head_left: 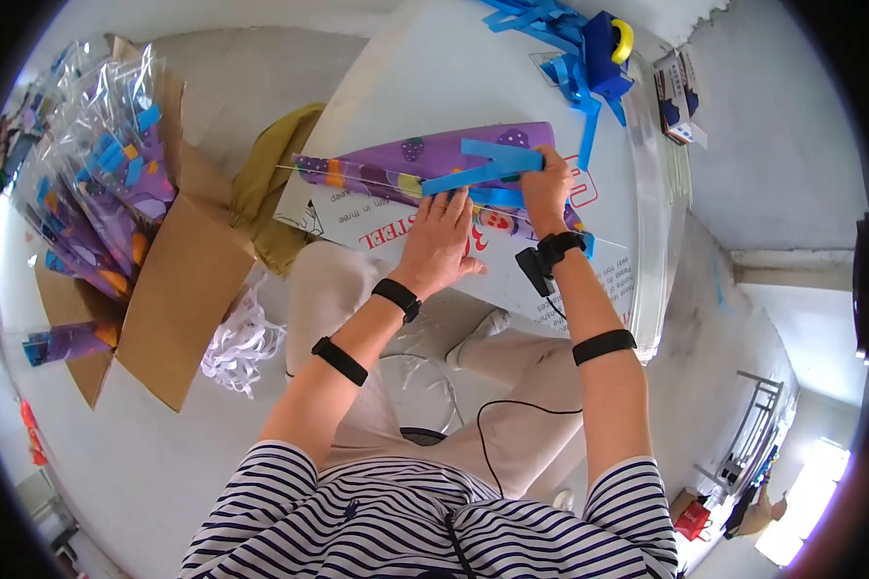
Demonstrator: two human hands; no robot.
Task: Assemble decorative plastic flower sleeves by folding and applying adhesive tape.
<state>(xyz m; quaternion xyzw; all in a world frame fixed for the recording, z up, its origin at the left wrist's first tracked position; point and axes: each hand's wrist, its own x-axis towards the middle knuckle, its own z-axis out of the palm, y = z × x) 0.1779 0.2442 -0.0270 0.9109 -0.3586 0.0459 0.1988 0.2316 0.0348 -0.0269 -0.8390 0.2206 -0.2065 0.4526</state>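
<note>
A purple printed sheet (425, 154), folded into a long bundle with fruit-like pictures on it, lies across the white board in front of me. Along its near side runs a thin white rod (357, 179). Stretched out over the bundle, the fingers of my left hand (438, 243) press it down near a blue strip (483, 173). My right hand (550, 191) is closed on the right end of that strip, over the bundle's right part. The strip folds back on itself, and its end under my right fingers is hidden.
The white printed board (396, 82) forms the work surface. Loose blue strips (572, 77) and a blue-and-yellow tape dispenser (608, 53) sit at its far right. To the left, a cardboard box (188, 289) holds several plastic-sleeved purple bundles, beside white ribbons (244, 338).
</note>
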